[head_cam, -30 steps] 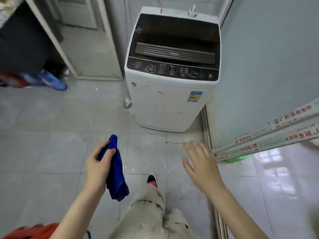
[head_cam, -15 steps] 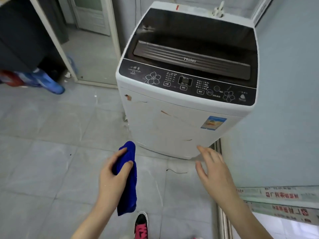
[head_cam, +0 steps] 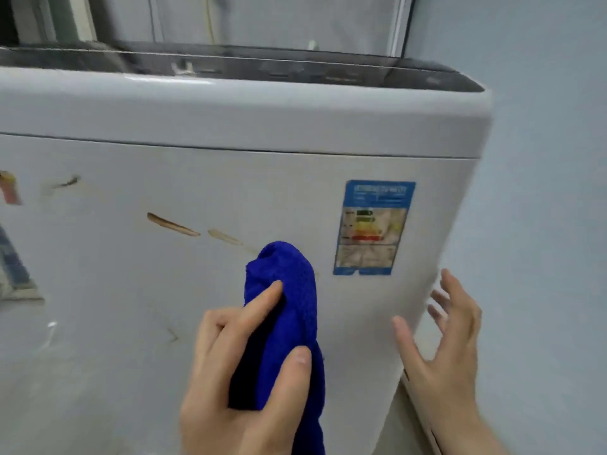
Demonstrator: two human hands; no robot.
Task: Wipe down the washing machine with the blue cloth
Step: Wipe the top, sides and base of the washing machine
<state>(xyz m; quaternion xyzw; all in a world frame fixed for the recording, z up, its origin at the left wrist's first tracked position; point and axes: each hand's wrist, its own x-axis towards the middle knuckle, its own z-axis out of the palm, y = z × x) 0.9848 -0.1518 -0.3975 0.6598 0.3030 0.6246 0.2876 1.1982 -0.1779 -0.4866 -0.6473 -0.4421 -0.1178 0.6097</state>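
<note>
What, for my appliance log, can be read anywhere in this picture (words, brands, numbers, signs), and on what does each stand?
No text here can be read.
Blue sticker on the front of the washing machine: printed lines and coloured bars, too blurred to read.
Dark control panel along the top: markings smeared, unreadable.
Red scrap at the left edge: no lettering can be made out.

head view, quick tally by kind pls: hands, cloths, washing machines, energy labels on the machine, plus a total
hands: 2 (left hand, right hand)
blue cloth: 1
washing machine: 1
energy label: 1
total: 5
</note>
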